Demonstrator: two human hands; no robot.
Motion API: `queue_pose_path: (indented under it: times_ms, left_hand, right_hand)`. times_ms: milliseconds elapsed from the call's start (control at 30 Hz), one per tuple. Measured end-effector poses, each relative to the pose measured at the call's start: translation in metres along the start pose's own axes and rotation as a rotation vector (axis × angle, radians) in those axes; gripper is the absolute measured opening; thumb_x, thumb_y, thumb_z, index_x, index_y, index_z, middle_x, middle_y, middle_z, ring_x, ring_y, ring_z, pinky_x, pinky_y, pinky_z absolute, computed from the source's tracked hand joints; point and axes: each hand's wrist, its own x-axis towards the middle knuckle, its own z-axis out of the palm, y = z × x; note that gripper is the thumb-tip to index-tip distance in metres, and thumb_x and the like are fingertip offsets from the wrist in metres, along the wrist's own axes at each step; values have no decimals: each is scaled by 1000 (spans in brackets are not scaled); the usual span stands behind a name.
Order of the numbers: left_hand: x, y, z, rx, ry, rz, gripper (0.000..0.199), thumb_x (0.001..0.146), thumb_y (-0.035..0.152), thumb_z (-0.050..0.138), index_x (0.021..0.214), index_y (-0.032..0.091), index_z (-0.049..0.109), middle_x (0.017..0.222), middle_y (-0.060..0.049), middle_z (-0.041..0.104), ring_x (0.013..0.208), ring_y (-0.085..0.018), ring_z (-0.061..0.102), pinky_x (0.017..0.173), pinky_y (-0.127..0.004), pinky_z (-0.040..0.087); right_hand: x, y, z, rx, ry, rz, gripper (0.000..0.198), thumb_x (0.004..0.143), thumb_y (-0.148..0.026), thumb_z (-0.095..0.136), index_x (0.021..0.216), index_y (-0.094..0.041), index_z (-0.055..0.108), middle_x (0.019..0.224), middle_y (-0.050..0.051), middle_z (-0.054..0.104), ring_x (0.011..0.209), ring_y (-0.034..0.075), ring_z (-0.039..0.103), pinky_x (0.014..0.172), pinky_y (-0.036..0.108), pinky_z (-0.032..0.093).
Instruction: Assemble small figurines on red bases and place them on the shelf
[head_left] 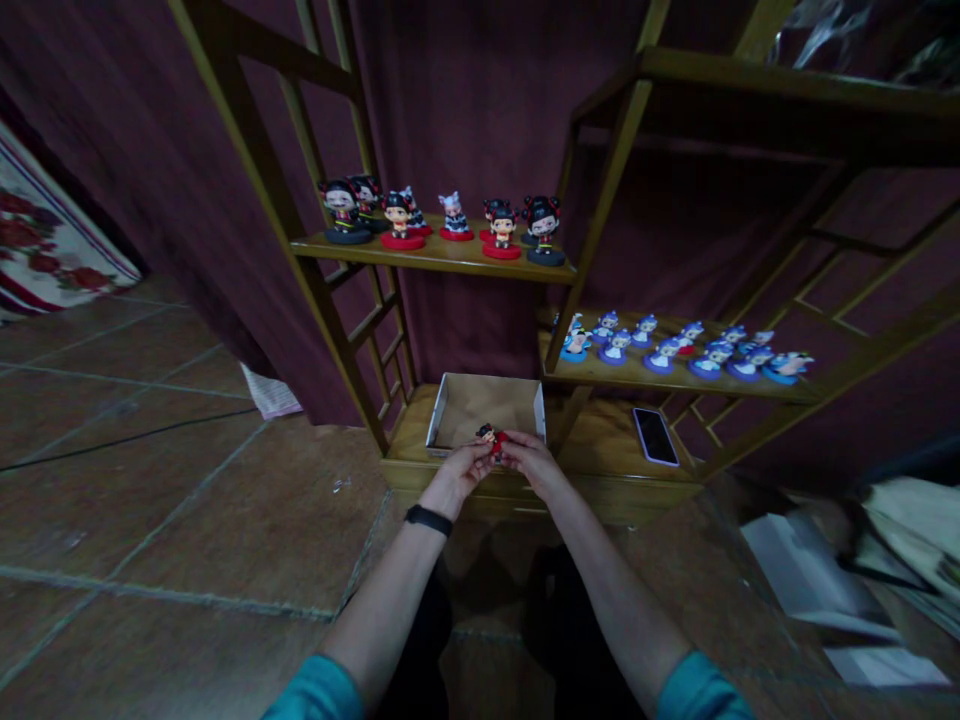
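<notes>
Both hands meet over the front edge of a shallow cardboard box (487, 398) on the bottom shelf. Between them is a small figurine (487, 433) with black hair and a red part. My left hand (466, 466) has its fingers closed on the figurine's body from the left. From the right, my right hand (527, 458) pinches the red part, which looks like the figurine's round base. My fingers hide much of the figurine's lower half. The visible floor of the box is bare brown cardboard.
Black-haired and grey-white figurines (454, 216) stand on the upper left shelf (442, 257). Several blue-purple figurines (664, 354) line the right shelf (682, 378). A phone (655, 436) lies on the bottom shelf. White boxes (810, 575) sit on the tiled floor at right.
</notes>
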Motion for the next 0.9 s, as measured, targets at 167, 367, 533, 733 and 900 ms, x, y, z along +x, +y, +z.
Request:
queue_pose_path:
  times_ms: [167, 367, 533, 733, 900]
  left_hand:
    - [12, 17, 18, 41, 12, 63, 12, 73, -3, 59, 71, 9, 61, 60, -4, 64, 49, -8, 59, 51, -17, 49]
    - [28, 22, 32, 68, 29, 208, 16, 64, -4, 66, 67, 12, 63, 57, 0, 63, 50, -7, 58, 52, -15, 46]
    - [28, 23, 31, 140, 8, 301, 17, 59, -1, 71, 69, 12, 66, 64, -1, 67, 52, -6, 58, 51, -16, 43]
    - [22, 22, 19, 59, 24, 179, 14, 61, 0, 70, 65, 11, 62, 64, -4, 67, 56, -11, 61, 58, -22, 49]
    - [22, 26, 15, 26, 14, 168, 15, 63, 0, 69, 70, 11, 63, 67, -5, 68, 61, -13, 64, 63, -24, 52]
  right_hand:
    - [17, -11, 1, 18, 41, -42, 36, 52, -27, 79, 86, -18, 69, 69, -1, 69, 57, 11, 58, 61, 26, 47]
    - [33, -6, 0, 132, 39, -114, 32, 51, -29, 79, 80, -19, 69, 75, 1, 71, 65, 15, 63, 67, 30, 51]
    - [34, -4, -1, 170, 78, -125, 34, 47, -27, 82, 78, -19, 68, 78, 2, 72, 69, 16, 64, 72, 33, 52]
    - [34, 1, 3, 161, 98, -121, 34, 51, -28, 82, 80, -19, 68, 83, 4, 72, 77, 18, 66, 76, 35, 53]
    - [37, 2, 3, 106, 100, -120, 35, 55, -31, 79, 86, -19, 69, 87, 5, 72, 76, 18, 66, 71, 32, 52]
